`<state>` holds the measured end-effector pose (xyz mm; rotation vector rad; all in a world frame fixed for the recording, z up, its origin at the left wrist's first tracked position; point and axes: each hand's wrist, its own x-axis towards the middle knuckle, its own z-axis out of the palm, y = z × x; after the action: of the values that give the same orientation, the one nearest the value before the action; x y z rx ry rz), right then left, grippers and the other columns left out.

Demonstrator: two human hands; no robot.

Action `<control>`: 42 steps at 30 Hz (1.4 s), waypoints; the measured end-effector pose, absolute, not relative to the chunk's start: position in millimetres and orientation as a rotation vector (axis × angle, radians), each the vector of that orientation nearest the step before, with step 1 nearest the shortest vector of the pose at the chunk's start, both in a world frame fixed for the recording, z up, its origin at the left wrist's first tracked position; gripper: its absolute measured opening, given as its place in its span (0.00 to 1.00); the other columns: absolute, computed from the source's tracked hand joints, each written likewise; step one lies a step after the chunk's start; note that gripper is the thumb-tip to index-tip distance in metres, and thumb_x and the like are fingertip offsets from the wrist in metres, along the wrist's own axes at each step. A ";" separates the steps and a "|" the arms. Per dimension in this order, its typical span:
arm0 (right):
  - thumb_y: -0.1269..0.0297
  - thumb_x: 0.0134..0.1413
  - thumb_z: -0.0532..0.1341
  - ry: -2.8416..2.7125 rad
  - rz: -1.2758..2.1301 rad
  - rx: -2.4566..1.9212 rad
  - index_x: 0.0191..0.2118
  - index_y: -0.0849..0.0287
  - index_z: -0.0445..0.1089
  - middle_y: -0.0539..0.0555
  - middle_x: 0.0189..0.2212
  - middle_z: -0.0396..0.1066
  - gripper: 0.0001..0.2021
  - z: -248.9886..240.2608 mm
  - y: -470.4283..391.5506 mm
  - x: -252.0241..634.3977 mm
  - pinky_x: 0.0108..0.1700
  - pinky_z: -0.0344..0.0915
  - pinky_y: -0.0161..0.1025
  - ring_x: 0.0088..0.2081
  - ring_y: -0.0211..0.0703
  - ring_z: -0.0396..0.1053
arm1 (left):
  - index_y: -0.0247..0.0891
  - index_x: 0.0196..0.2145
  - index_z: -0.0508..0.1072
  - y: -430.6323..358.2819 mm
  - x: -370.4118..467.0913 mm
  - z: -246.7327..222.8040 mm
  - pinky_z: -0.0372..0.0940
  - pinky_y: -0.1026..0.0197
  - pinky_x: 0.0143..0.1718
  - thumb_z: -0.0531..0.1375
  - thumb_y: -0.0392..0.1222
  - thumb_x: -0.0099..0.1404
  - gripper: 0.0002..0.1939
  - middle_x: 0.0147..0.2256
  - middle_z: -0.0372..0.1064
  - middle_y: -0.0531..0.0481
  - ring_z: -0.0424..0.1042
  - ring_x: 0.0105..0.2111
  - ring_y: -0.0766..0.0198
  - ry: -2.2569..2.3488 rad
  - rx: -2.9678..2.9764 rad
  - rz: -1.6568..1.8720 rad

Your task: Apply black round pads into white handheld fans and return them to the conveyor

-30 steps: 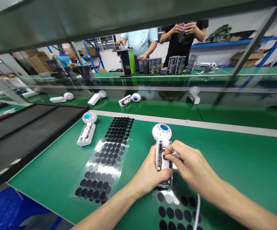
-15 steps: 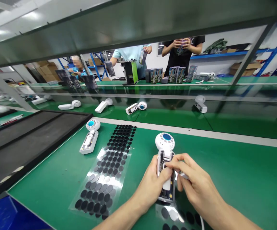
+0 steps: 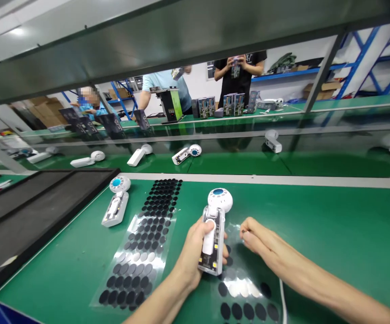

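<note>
My left hand [image 3: 191,258] is wrapped round a white handheld device [image 3: 216,243] with a round head and a handle under a clear cover, where a circuit board shows. Its thumb lies on the white strip of the handle. To the right of the device, my right hand [image 3: 260,238] is closed, fingertips pinched together at the upper edge of a clear sheet of black round stickers [image 3: 237,310]. Whatever is between those fingertips, if anything, is too small to make out. Another such sheet, with many black dots [image 3: 127,282], lies to the left.
A second white device [image 3: 115,207] rests on the green table by a black tray [image 3: 46,202]. Beyond the pale edge, several more devices [image 3: 181,155] lie on a green belt. A white cable [image 3: 283,297] runs near my right forearm. Co-workers handle boxes [image 3: 233,104] across the way.
My right hand has left the device and moved right to the sticker sheet. My left hand still holds the device, now with its thumb on the strip. The whole view has shifted.
</note>
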<state>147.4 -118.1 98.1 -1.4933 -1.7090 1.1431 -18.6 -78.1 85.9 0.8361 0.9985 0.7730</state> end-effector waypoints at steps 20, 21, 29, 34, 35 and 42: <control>0.63 0.53 0.55 -1.399 1.595 -1.098 0.25 0.59 0.58 0.44 0.15 0.61 0.09 108.0 -107.7 160.1 0.20 0.40 0.32 0.16 0.30 0.46 | 0.37 0.43 0.55 -82.6 -2.3 101.5 0.62 0.68 0.16 0.60 0.51 0.54 0.24 0.20 0.68 0.52 0.67 0.15 0.67 0.809 1.054 0.581; 0.63 0.53 0.54 -1.406 1.593 -1.086 0.25 0.59 0.58 0.45 0.17 0.63 0.09 108.4 -108.1 159.9 0.20 0.40 0.32 0.16 0.30 0.47 | 0.37 0.42 0.55 -82.6 -2.3 101.7 0.62 0.68 0.15 0.60 0.51 0.54 0.25 0.20 0.67 0.52 0.66 0.15 0.67 0.815 1.062 0.580; 0.66 0.53 0.53 -1.543 1.502 -1.200 0.21 0.59 0.59 0.43 0.15 0.55 0.10 100.3 -109.1 162.5 0.17 0.38 0.31 0.17 0.31 0.42 | 0.39 0.38 0.55 -84.2 5.3 106.5 0.63 0.65 0.16 0.60 0.40 0.51 0.19 0.22 0.64 0.57 0.66 0.15 0.68 1.004 1.241 0.527; 0.66 0.54 0.51 -1.520 1.480 -1.181 0.20 0.59 0.59 0.44 0.15 0.56 0.12 89.6 -108.8 162.9 0.17 0.37 0.31 0.17 0.31 0.42 | 0.39 0.37 0.55 -85.4 10.5 106.2 0.63 0.65 0.17 0.58 0.39 0.52 0.17 0.22 0.62 0.58 0.65 0.16 0.68 1.024 1.204 0.533; 0.66 0.54 0.52 -1.519 1.477 -1.175 0.20 0.59 0.59 0.44 0.15 0.56 0.12 88.6 -107.5 162.7 0.17 0.37 0.31 0.16 0.31 0.42 | 0.39 0.37 0.56 -85.4 12.1 105.3 0.63 0.65 0.18 0.59 0.38 0.51 0.17 0.22 0.62 0.58 0.65 0.16 0.68 1.027 1.201 0.536; 0.50 0.55 0.52 -1.496 1.509 -1.125 0.23 0.58 0.58 0.45 0.17 0.57 0.17 83.6 -105.8 186.0 0.18 0.39 0.32 0.17 0.32 0.40 | 0.38 0.37 0.56 -70.5 18.9 103.8 0.60 0.67 0.15 0.61 0.45 0.50 0.20 0.21 0.65 0.55 0.64 0.14 0.68 0.980 1.108 0.561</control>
<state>186.0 -105.8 83.6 -1.1253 -1.4959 1.5093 18.9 -70.5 103.8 1.1077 0.9804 0.5610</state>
